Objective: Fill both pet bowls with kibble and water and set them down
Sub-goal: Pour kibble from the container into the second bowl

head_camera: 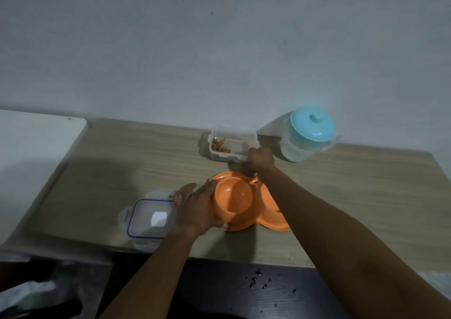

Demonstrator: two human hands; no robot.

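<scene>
Nearest the camera, at the worktop's (pixel 122 162) front edge, lies a clear snap-lock lid (pixel 148 218) with a blue seal, just left of the orange double pet bowl (pixel 235 200). All positions below are given relative to this bowl.

Left hand (pixel 195 208): its grip is closed around the bowl's left rim, fingers over the edge, steadying it flat on the worktop. Both wells that show appear empty; the right well is partly hidden by the forearm.

Right hand (pixel 261 158): just behind the bowl, its grip touches the near right corner of the open kibble container (pixel 230 142). Whether the fingers are clenched on it cannot be told.

Behind and to the right stands the water jug (pixel 307 135) with a teal lid.

Handling, as judged: the bowl is stiff, light moulded plastic, likely to slide on the smooth worktop; hold it by the outer rim. The container is light and rigid, holding little kibble; grasp its side walls below the latches.
</scene>
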